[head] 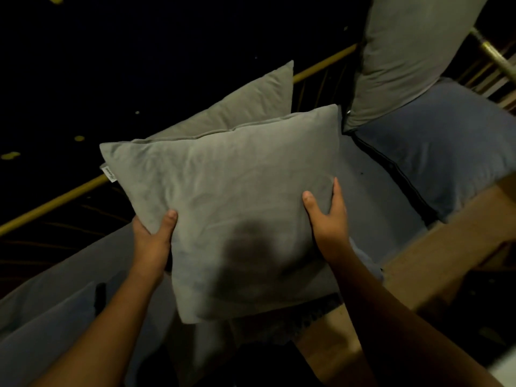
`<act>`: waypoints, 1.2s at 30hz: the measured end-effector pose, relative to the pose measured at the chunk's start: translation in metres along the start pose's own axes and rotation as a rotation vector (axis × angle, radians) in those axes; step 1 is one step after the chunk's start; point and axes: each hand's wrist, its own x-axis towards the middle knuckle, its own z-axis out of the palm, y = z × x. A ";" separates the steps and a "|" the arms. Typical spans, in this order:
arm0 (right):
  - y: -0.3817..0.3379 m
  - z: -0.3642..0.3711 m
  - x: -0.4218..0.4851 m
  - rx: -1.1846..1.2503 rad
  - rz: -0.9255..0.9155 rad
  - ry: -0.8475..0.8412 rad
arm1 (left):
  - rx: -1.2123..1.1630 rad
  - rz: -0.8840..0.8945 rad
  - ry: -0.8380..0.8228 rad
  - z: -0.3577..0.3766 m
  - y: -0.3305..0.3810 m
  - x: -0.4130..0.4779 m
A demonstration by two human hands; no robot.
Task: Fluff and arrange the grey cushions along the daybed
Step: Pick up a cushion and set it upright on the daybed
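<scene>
The left hand (pixel 155 233) and the right hand (pixel 326 216) each pinch one side edge of the held cushion (pixel 231 196), thumb on the front face and the other fingers behind it; the cushion is lifted above the mattress (pixel 371 191), tilted toward the camera, with its top edge in front of a second cushion (pixel 237 107) that leans on the rail (pixel 321 64).

What could go wrong, in my judgement: both grips sit on the lower half of the soft cover, so the cloth may slide between thumb and fingers if the cushion is shaken strongly, and it could drop on the front edge of the daybed and roll to the floor; also, a push forward may knock the second cushion against the rail or tip it over; the third cushion (pixel 405 57), which stands steeply at the corner (it looks not very stable), could fall on the blue cushion (pixel 446 152) if the mattress is disturbed.

Much is hard to see; the scene is dark and the space behind the rail is almost black, with only some yellow spots that I cannot identify; the fingers behind the cushion are hidden; a dark shadow covers its lower middle; the bottom of the second cushion is covered; the third cushion is cut at the top border; the small label (pixel 110 174) has writing too small to read.
</scene>
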 end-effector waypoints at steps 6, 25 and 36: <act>-0.016 0.035 -0.045 0.032 -0.137 -0.050 | 0.027 0.031 0.145 -0.063 0.008 -0.005; -0.097 0.372 -0.269 0.111 -0.299 -0.815 | -0.163 -0.089 0.509 -0.490 -0.043 0.002; -0.076 0.528 -0.316 0.020 -0.365 -0.842 | -0.312 -0.171 0.623 -0.590 -0.117 0.079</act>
